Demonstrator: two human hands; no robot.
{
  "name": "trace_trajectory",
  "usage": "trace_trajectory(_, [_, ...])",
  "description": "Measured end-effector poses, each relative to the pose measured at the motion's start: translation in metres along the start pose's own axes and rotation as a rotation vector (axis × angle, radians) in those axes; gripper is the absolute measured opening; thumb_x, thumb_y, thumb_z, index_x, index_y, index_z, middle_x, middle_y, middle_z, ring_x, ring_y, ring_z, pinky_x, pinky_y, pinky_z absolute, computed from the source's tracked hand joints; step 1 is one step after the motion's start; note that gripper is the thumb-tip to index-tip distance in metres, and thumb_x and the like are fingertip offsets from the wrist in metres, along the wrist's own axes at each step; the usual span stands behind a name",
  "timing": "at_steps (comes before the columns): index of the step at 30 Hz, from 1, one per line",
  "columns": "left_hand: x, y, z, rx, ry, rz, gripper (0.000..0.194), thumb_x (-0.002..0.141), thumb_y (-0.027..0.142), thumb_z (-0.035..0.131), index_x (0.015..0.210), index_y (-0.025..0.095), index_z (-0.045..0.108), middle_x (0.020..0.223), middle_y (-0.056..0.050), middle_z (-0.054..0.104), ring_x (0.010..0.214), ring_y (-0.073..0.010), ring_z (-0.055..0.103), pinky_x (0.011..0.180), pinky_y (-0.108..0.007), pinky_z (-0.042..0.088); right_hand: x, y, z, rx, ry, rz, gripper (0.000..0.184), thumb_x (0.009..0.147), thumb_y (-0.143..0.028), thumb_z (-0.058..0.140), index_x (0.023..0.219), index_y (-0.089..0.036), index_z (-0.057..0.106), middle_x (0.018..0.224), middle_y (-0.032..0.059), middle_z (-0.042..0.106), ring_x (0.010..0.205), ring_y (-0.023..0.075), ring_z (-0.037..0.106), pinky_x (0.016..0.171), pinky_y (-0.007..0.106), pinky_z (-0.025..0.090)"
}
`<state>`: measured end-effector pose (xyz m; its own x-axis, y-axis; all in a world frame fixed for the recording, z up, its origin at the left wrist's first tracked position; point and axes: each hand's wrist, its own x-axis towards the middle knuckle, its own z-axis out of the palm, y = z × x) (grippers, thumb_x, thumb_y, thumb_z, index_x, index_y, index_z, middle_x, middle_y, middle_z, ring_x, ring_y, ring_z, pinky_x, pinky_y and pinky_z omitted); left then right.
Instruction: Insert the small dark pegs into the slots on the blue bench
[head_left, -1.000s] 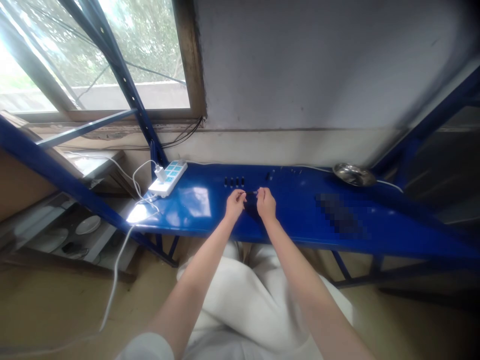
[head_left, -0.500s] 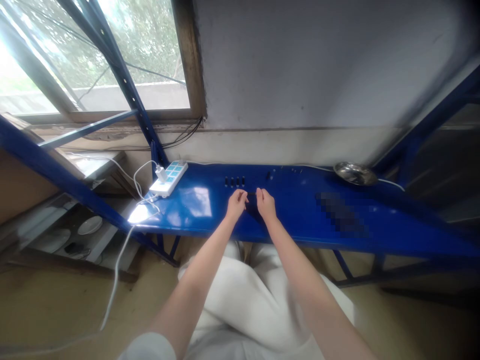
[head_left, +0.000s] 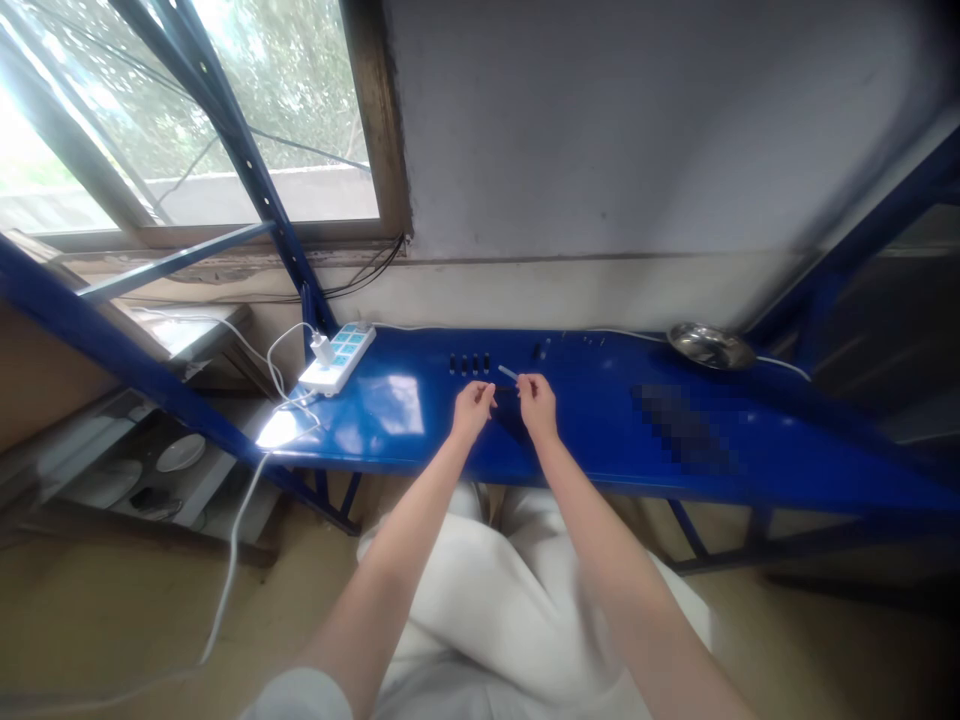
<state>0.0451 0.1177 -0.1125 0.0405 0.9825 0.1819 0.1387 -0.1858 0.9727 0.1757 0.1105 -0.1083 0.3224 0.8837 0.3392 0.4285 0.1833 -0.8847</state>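
Observation:
Just above the blue table (head_left: pixel 592 440), my left hand (head_left: pixel 472 410) is closed in a pinch. A thin dark piece (head_left: pixel 505 389) runs from its fingertips toward the other hand; its kind is too small to tell. My right hand (head_left: pixel 538 408) is closed on a short, pale, see-through stick (head_left: pixel 508 373), which points up and left from its fingers. Whether the right fingers also touch the dark piece I cannot tell. Beyond my hands stand or lie several small black cylinders (head_left: pixel 475 364) with light ends, in a row.
A small dark piece (head_left: pixel 536 352) and a clear piece (head_left: pixel 546 347) lie farther back, with tiny pale bits (head_left: pixel 592 341) to their right. A power strip (head_left: pixel 339 358) sits at left, a shiny metal bowl (head_left: pixel 710 346) at back right. A blurred dark patch (head_left: pixel 686 430) lies at right.
The pale stick now shows, sticking out of my right hand. That hand has shifted slightly right and turned, while my left hand has hardly moved.

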Motion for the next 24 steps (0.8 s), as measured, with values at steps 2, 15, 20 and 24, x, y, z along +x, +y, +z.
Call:
trace_trajectory(2, [0.001,-0.002,0.0,-0.01,0.01,0.008,0.026,0.082,0.041,0.048,0.083,0.016,0.056,0.063,0.001,0.057,0.043,-0.0052,0.047,0.046,-0.018,0.038,0.002,0.003,0.003,0.004,-0.071,-0.048,0.032,0.083,-0.049,0.041,0.082,-0.019,0.053,0.084,0.0056,0.06,0.075,0.0156,0.055,0.069,0.025,0.043])
trace_trajectory(15, [0.006,-0.009,0.0,-0.073,0.073,0.039,0.024,0.083,0.034,0.049,0.091,0.015,0.059,0.065,0.002,0.055,0.04,-0.0034,0.045,0.044,-0.017,0.039,0.002,0.01,0.01,0.012,-0.321,-0.191,0.025,0.081,-0.042,0.045,0.081,-0.02,0.056,0.081,0.0032,0.06,0.073,0.0164,0.054,0.07,0.031,0.043])
trace_trajectory(20, [0.004,-0.005,-0.001,-0.061,0.075,0.012,0.029,0.082,0.036,0.051,0.098,0.015,0.063,0.075,-0.003,0.061,0.042,-0.0035,0.045,0.046,-0.019,0.04,0.003,0.012,0.011,-0.014,-0.317,-0.261,0.027,0.083,-0.042,0.043,0.082,-0.019,0.059,0.083,0.0045,0.059,0.074,0.0165,0.054,0.069,0.031,0.044])
trace_trajectory(24, [0.003,-0.006,-0.002,-0.062,0.067,0.04,0.034,0.083,0.04,0.049,0.102,0.016,0.065,0.097,-0.008,0.063,0.045,-0.0028,0.044,0.047,-0.02,0.041,0.003,0.015,0.012,-0.04,-0.321,-0.289,0.026,0.083,-0.04,0.045,0.083,-0.019,0.06,0.08,0.0038,0.058,0.07,0.0156,0.052,0.067,0.03,0.044])
